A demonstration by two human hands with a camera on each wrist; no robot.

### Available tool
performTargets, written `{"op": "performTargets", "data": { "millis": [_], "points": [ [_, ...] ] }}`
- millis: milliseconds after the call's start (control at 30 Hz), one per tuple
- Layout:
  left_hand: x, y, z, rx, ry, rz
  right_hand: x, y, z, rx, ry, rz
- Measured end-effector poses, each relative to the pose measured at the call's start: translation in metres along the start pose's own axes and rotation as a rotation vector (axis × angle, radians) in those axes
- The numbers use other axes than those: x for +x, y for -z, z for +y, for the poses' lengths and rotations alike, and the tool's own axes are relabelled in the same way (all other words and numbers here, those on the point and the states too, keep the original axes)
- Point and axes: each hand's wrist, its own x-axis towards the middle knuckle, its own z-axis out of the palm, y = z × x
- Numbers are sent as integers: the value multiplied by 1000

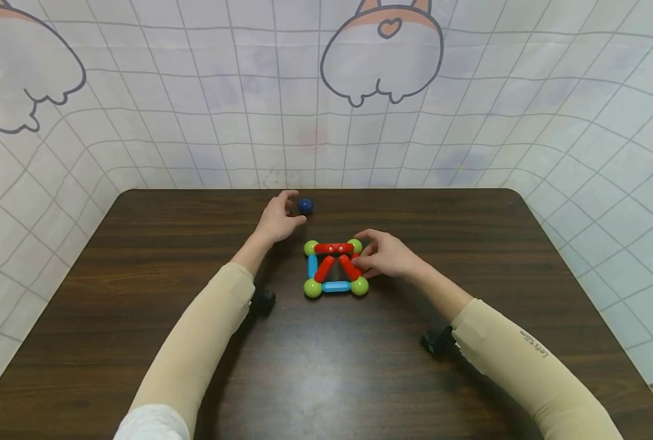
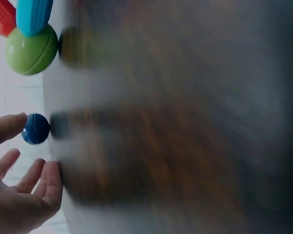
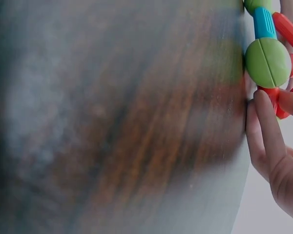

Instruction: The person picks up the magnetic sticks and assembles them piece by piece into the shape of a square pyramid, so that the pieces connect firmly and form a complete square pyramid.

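My left hand (image 1: 279,219) is at the far side of the table, thumb and fingers spread beside a small blue ball (image 1: 306,206). In the left wrist view the ball (image 2: 35,129) shows just past the thumb tip, the other fingers apart below it. A frame of toy rods stands nearer the middle, with green balls (image 1: 312,288) at its corners. Blue rods (image 1: 336,286) form its near and left sides, and a red rod (image 1: 334,248) its far side. With thumb and fingers, my right hand (image 1: 388,255) pinches the right-side red rod (image 3: 268,92), partly hiding it. Two more red rods (image 1: 324,269) slant up from the near corners.
The dark wood table (image 1: 326,354) ends at a white grid-patterned cloth (image 1: 282,122) behind it. Black wrist cameras (image 1: 263,302) hang below both sleeves, close over the tabletop.
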Motion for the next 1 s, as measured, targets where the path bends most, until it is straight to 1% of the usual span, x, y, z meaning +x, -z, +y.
{"op": "performTargets", "data": {
  "millis": [133,367,600,800,1000],
  "points": [
    [6,-1,-4,-6,21,4,0,-2,0,-3,-7,8],
    [15,-3,-4,24,2,-12,-1,-2,-3,-9,-5,4],
    [15,-3,1,56,21,-8,-3,-1,-4,-16,4,-4],
    [17,-7,6,107,12,-10,-3,0,-2,-20,2,1],
    [19,-9,5,127,4,-17,-3,0,-2,-18,4,-4]
  ]
}}
